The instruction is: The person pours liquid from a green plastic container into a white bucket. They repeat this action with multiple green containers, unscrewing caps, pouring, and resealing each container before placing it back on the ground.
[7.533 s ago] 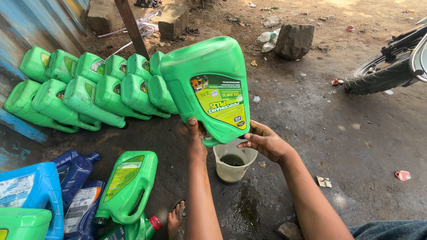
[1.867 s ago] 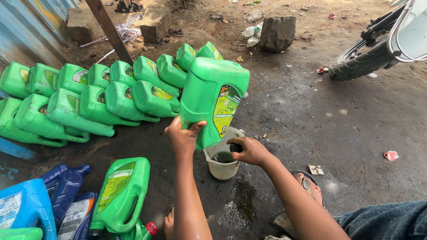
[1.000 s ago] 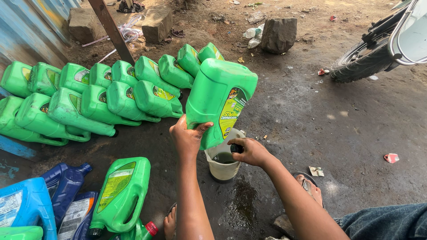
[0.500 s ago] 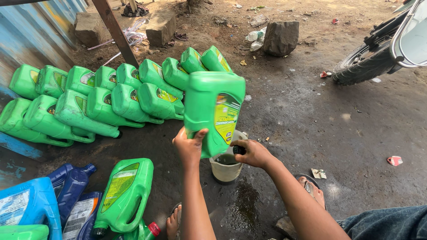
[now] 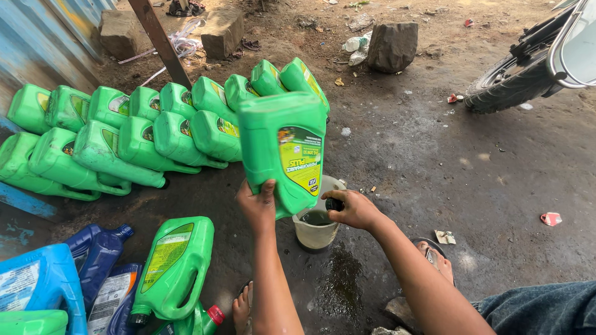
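Head view: a person tips a green oil jug mouth-down over a small off-white cup on the stained ground, dark liquid already pooled inside the cup. The left hand is closed around the jug's lower edge, arm stretched forward; the right hand grips the spout end just above the cup's rim, wrist bent inward. Behind, rows of matching green jugs lie on their sides; another green jug lies near blue containers.
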